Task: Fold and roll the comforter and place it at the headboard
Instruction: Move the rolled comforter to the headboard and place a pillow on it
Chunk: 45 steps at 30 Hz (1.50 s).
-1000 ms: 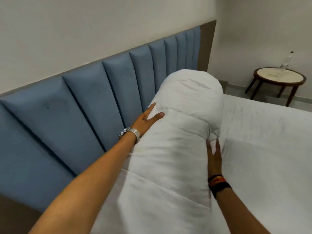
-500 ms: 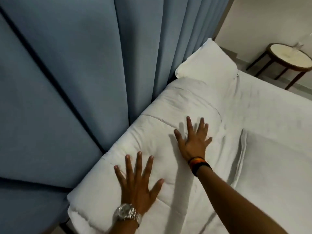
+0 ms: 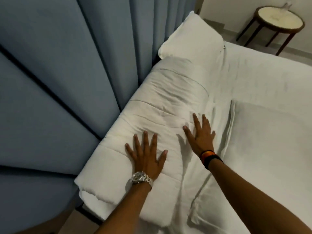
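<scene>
The white rolled comforter [image 3: 162,102] lies along the foot of the blue padded headboard [image 3: 67,73], touching it. My left hand [image 3: 146,157], with a silver watch on the wrist, rests flat on the roll's near part, fingers spread. My right hand [image 3: 200,135], with a dark and orange wristband, presses flat on the roll's right side, fingers apart. Neither hand grips any fabric.
A white pillow [image 3: 192,38] lies beyond the roll against the headboard. Another pillow [image 3: 270,149] lies flat on the white sheet [image 3: 263,76] to the right. A round wooden side table [image 3: 278,22] stands on the floor at the far right.
One second ago the roll stood raised between my hands; it now lies against the headboard with both palms flat on top. My right hand slid slightly right since half a second ago.
</scene>
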Tool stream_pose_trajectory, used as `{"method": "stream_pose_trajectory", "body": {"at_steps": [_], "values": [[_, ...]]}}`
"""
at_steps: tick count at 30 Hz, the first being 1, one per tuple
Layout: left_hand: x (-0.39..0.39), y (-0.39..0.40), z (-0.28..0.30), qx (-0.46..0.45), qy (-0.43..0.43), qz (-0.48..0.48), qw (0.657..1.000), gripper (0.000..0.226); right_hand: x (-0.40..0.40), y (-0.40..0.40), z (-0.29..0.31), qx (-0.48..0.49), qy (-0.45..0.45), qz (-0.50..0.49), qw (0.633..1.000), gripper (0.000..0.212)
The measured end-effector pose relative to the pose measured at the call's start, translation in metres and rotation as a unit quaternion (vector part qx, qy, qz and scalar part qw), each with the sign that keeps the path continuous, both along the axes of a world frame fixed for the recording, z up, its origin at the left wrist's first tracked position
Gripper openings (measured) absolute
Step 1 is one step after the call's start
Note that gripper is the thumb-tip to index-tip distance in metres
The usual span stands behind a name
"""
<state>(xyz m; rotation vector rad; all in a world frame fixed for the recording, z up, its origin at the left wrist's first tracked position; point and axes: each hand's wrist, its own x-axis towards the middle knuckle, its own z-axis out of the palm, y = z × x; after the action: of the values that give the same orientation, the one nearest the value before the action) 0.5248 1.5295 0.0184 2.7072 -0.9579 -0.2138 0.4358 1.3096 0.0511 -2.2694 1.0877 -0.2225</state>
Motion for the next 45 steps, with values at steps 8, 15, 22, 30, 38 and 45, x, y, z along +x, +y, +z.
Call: {"method": "stream_pose_trajectory", "body": {"at_steps": [8, 15, 22, 30, 38, 45], "values": [[-0.129, -0.116, 0.033, 0.003, 0.127, -0.168, 0.978, 0.073, -0.290, -0.066, 0.010, 0.011, 0.025, -0.327, 0.945, 0.066], [-0.231, -0.180, -0.018, -0.030, 0.405, 0.008, 0.914, 0.087, -0.449, -0.123, -0.047, 0.219, -0.040, -0.438, 0.871, 0.099], [-0.283, -0.234, -0.028, -0.167, 0.403, 0.129, 0.891, 0.105, -0.468, -0.147, -0.076, 0.261, -0.270, -0.376, 0.847, 0.099], [-0.270, -0.253, 0.145, -0.304, 0.230, 0.055, 0.923, 0.071, -0.421, -0.144, 0.051, 0.197, -0.409, -0.343, 0.822, 0.077], [-0.117, -0.132, 0.319, -0.275, 0.077, 0.057, 0.957, 0.086, -0.260, -0.055, 0.177, 0.225, -0.468, -0.236, 0.821, 0.098], [0.018, -0.009, 0.258, -0.031, 0.136, 0.121, 0.983, 0.085, -0.148, 0.058, 0.118, 0.354, -0.222, -0.094, 0.903, 0.101]]}}
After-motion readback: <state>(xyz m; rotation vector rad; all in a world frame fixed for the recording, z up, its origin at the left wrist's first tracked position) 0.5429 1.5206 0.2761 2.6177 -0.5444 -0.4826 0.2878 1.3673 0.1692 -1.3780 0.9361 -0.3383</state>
